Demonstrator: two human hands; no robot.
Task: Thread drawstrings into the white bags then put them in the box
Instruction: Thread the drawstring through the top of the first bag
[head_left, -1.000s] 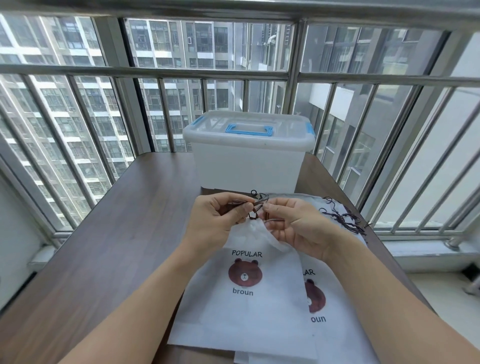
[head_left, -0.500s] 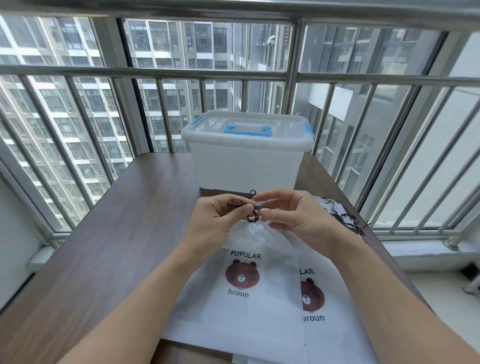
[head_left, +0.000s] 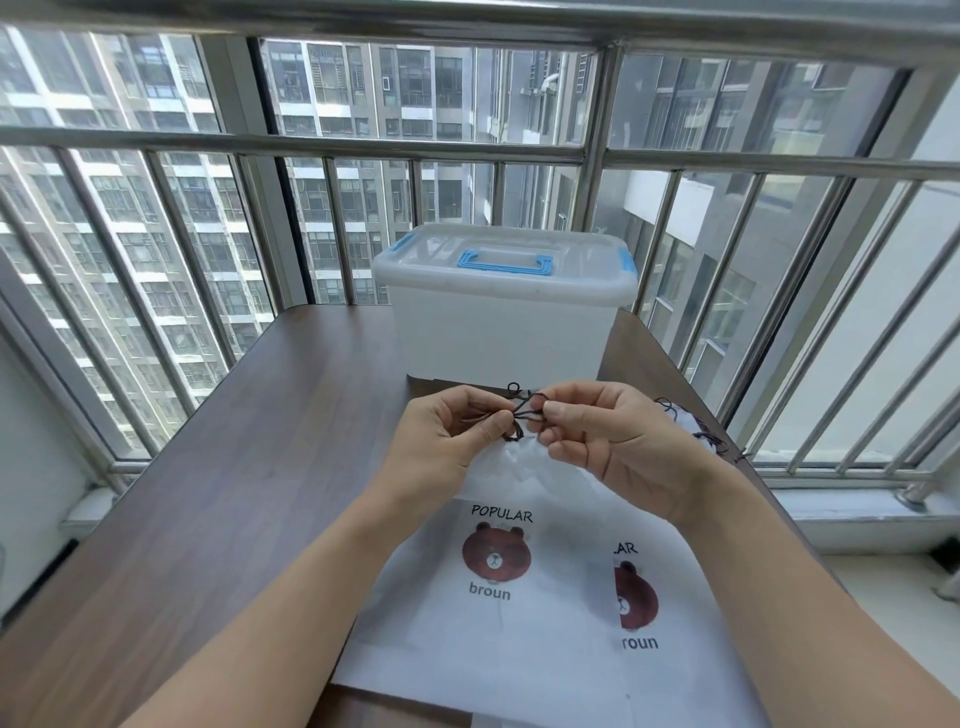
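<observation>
— So where's the drawstring (head_left: 522, 414)?
— Dark cord, pinched betw. both hands just above the top white bag (head_left: 498, 597), w/ a small loop sticking up.
— Hands?
— Left hand (head_left: 447, 436) pinches one end, thumb on forefinger; right hand (head_left: 605, 434) pinches the other, fingers curled.
— Threaded in?
— Can't tell, the bag's mouth is crumpled under the fingers.
— Other stuff?
— Second bag (head_left: 670, 639) partly under the first, more cords (head_left: 698, 434) by the right wrist, lidded box (head_left: 501, 325) behind, all on a brown table (head_left: 234, 467).
</observation>
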